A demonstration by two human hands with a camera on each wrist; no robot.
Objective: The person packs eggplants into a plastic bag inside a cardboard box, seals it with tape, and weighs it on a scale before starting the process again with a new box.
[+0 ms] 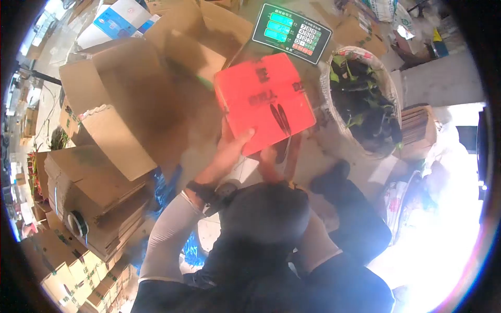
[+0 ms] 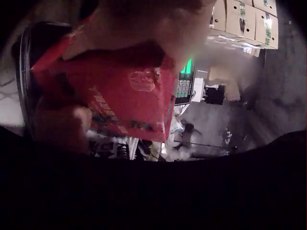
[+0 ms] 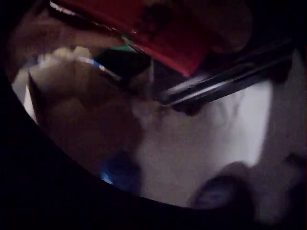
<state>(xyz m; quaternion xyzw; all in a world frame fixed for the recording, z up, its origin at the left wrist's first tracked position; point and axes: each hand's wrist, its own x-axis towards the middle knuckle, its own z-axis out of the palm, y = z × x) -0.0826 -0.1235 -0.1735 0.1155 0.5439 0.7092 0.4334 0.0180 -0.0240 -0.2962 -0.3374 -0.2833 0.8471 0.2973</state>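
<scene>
A red box (image 1: 265, 101) with black lettering is held up in front of the body in the head view. My left hand (image 1: 232, 151) grips its lower left corner, the thumb lying over the top face. At the near edge, my right hand (image 1: 269, 160) holds the box from below, mostly hidden by it. In the left wrist view the box (image 2: 124, 93) fills the middle, with the right hand (image 2: 64, 125) at its lower left. Beyond the box stands a scale display (image 1: 292, 32) with lit green readouts.
Large open cardboard boxes (image 1: 128, 99) stand to the left, above stacked flattened cartons (image 1: 99, 193). A white-rimmed basket (image 1: 326, 86) with dark contents and green leaves is at the right. Blue plastic (image 1: 193, 250) lies on the floor beside the left arm.
</scene>
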